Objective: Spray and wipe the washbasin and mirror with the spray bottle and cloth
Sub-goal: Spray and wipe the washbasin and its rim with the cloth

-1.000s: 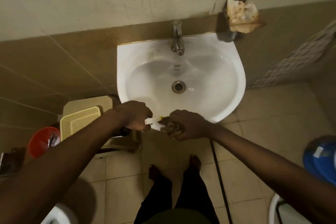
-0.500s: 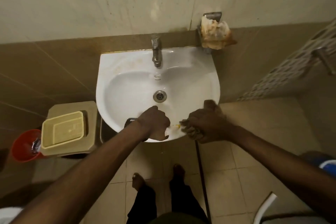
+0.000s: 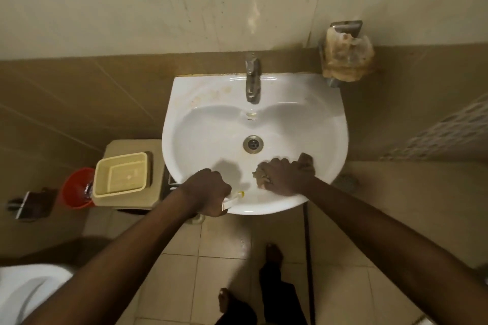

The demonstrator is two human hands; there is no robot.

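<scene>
The white washbasin (image 3: 211,124) hangs on the tiled wall, with a metal tap (image 3: 252,79) at its back and a drain (image 3: 253,144) in the bowl. My left hand (image 3: 207,191) grips the spray bottle (image 3: 233,199) at the basin's near rim; only its white and yellow nozzle shows past my fingers. My right hand (image 3: 286,175) holds a crumpled brownish cloth (image 3: 260,175) against the inside of the bowl, near the front right. The mirror is out of view.
A beige bin with a yellow tub (image 3: 121,175) on its lid stands left of the basin, beside a red bucket (image 3: 76,188). A wall holder with a worn sponge (image 3: 347,56) sits at the basin's right. A toilet edge (image 3: 29,290) lies lower left. My bare feet stand on the tiled floor.
My right hand with the cloth has moved from the front rim up into the bowl. My left hand stays at the near rim with the bottle. The view has tilted upward.
</scene>
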